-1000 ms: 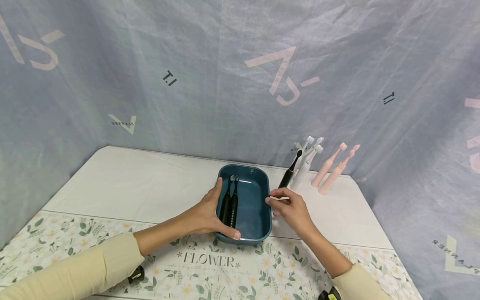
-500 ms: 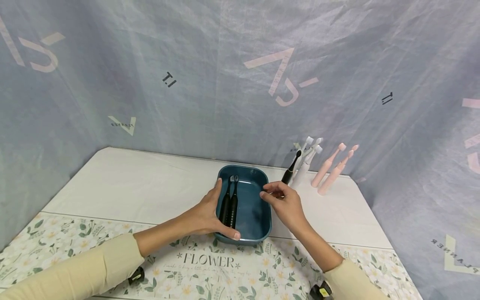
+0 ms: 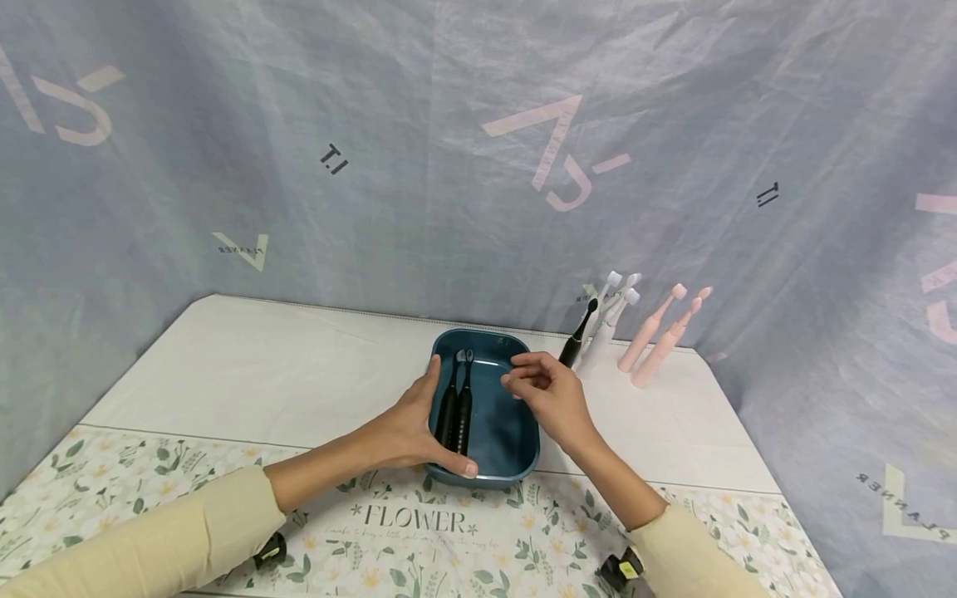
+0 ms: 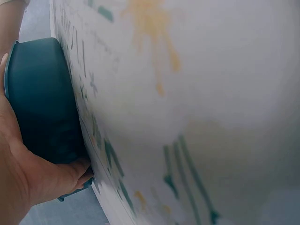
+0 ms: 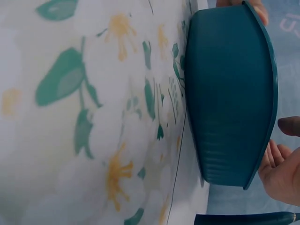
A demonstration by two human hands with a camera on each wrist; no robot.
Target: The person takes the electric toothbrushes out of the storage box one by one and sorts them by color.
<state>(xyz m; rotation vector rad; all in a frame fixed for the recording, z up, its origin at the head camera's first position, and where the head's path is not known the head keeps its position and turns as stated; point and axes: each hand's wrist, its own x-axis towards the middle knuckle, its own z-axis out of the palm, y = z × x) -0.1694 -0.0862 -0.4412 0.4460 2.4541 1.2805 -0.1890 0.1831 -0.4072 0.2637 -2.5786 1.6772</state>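
A dark teal plastic bin [image 3: 493, 482] [image 5: 229, 93] stands on the table. Inside, along its left wall, lean two black electric toothbrushes [image 3: 464, 407] side by side. My left hand [image 3: 407, 432] [image 4: 42, 183] grips the bin's near left corner, thumb over the near rim and fingers on the left side. Over the right part of the bin hovers my right hand [image 3: 553, 394], loosely curved; the right wrist view shows a gap between thumb and fingers and nothing held. Just behind that hand a third black electric toothbrush [image 3: 571, 350] [image 5: 243, 219] stands upright, its lower part hidden in the head view.
White electric toothbrushes [image 3: 601, 336] stand close behind the upright black one, partly overlapping. Farther right are upright pink electric toothbrushes [image 3: 658, 353]. A flower-print cloth [image 3: 359, 556] covers the table's front, and a grey-blue curtain [image 3: 419, 208] hangs behind.
My right hand has moved left and slightly away from me, from beside the bin's right wall to above its interior. The left hand, bin and toothbrushes have kept their places.
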